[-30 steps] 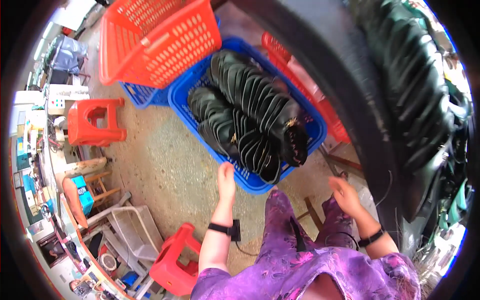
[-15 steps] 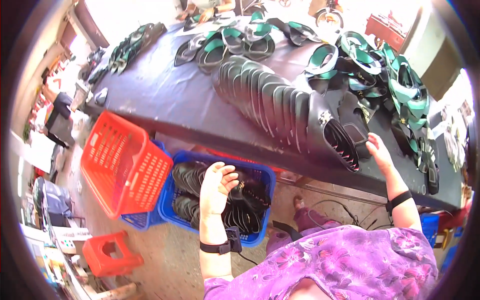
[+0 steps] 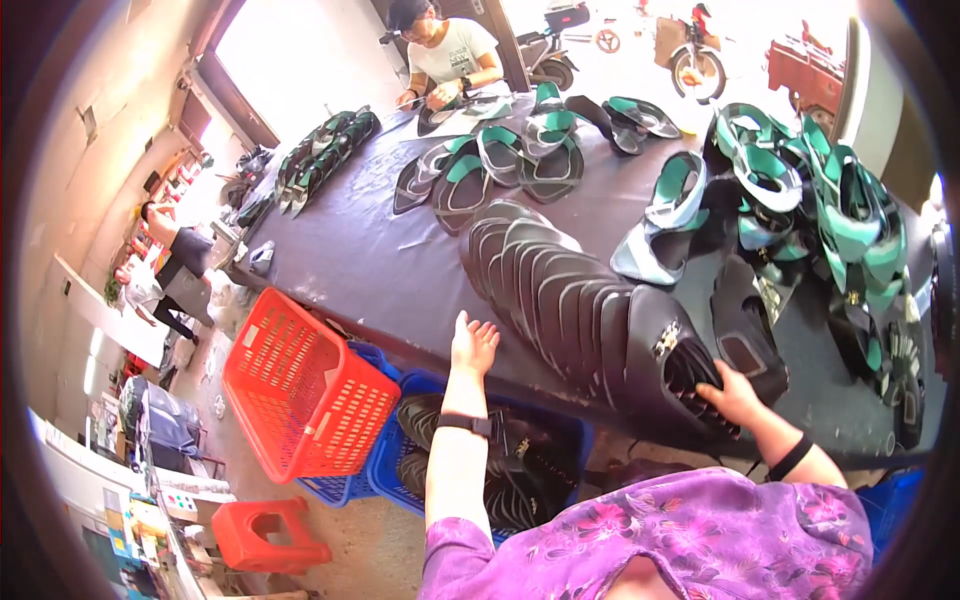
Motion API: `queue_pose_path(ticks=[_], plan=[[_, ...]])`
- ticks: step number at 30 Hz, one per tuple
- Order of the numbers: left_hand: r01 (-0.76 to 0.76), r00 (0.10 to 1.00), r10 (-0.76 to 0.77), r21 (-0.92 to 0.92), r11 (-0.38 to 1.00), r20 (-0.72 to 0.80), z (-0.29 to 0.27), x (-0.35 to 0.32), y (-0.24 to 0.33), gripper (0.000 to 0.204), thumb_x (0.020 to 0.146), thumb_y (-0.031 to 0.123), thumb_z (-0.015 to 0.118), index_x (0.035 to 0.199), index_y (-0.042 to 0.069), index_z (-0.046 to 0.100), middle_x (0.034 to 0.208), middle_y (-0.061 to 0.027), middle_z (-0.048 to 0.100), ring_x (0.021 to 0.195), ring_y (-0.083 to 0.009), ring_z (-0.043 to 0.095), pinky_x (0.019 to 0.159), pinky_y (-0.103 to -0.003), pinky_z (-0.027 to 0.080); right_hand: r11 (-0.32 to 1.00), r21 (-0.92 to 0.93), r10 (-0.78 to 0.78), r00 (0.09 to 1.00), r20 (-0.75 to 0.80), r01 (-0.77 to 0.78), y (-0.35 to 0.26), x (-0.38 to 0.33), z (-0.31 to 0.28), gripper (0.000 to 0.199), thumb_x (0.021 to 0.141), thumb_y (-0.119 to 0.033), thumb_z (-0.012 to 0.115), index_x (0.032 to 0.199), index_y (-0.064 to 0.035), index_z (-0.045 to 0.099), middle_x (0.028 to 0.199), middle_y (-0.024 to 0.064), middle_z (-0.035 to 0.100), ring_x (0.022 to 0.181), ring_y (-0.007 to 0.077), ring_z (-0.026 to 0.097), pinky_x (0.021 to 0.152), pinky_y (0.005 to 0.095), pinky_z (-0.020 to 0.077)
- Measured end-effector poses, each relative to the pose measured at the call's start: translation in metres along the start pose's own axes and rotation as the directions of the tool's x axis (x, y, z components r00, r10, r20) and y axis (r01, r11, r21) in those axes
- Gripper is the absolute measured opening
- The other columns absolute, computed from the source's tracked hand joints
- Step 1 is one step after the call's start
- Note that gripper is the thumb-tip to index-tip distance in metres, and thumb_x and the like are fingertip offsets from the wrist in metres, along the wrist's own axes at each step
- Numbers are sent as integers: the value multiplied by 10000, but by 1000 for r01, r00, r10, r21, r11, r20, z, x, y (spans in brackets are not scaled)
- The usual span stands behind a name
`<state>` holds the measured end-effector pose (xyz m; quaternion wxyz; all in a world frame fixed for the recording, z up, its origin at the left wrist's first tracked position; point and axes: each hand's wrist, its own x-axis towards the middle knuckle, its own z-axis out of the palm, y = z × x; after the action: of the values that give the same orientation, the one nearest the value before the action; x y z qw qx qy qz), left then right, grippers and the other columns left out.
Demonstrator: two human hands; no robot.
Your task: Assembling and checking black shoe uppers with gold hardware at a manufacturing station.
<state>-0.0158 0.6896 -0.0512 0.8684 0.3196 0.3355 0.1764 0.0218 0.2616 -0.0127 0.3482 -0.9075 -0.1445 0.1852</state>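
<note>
A long row of black shoe uppers [image 3: 560, 290], nested one inside another, lies along the near side of the dark table [image 3: 370, 270]. At its right end, the last upper carries a gold-coloured ornament. My right hand [image 3: 735, 398] grips the rim of that end, fingers bent at the opening; its fingertips are partly hidden. To the left of the row, my left hand [image 3: 474, 345] is held over the table's front edge, fingers apart and nothing in it. Below it, a blue basket [image 3: 385, 470] holds more nested black uppers [image 3: 520, 455].
A red basket [image 3: 310, 385] and a red stool [image 3: 268, 535] stand on the floor at the left. Green-lined uppers [image 3: 765, 180] are piled at the table's far right, and others [image 3: 465, 190] lie mid-table. Another person [image 3: 450, 55] works at the far edge.
My right hand has come down onto the end of the upper row. My left hand has moved from above the blue basket to the table edge. The view has tilted up.
</note>
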Motion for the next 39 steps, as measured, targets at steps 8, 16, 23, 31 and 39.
queue_pose_path(ticks=[8,16,23,31,39], plan=[[83,992,-77,60,995,-95,31,62,-6,702,789,599,326,1255,80,404,1258,-125,436,1142,-287,411,959,-452,319,968,246,-51,999,16,45,10,31,26,415,834,-242,534,1120,49,461,964,219,587,914,284,576,798,337,430],[69,975,-64,-17,997,213,72,37,-17,666,815,588,281,1236,94,429,1226,-92,476,1093,-288,459,932,-443,360,802,588,-44,971,235,-106,41,44,16,354,892,-212,457,1142,37,445,1032,105,559,939,147,505,839,284,400],[-25,948,110,-275,961,299,75,32,-43,757,785,660,330,1277,87,388,1280,-79,426,1145,-289,412,981,-415,315,811,572,-14,974,227,-121,35,47,9,392,903,-268,437,1167,21,435,1031,118,557,944,157,508,840,285,395],[71,921,115,-450,890,371,70,-12,-38,733,781,626,428,1252,64,420,1245,-90,461,1103,-237,456,973,-352,332,903,398,77,972,220,-161,4,36,-1,375,770,-163,580,1087,23,503,957,93,592,850,177,559,775,287,432],[7,860,338,-671,741,383,-33,-121,-14,671,776,612,442,1248,134,430,1223,-86,482,1099,-268,466,959,-394,351,967,251,-45,945,323,-40,-12,-22,45,284,794,-78,526,1056,29,505,943,81,586,863,163,546,785,277,423]])
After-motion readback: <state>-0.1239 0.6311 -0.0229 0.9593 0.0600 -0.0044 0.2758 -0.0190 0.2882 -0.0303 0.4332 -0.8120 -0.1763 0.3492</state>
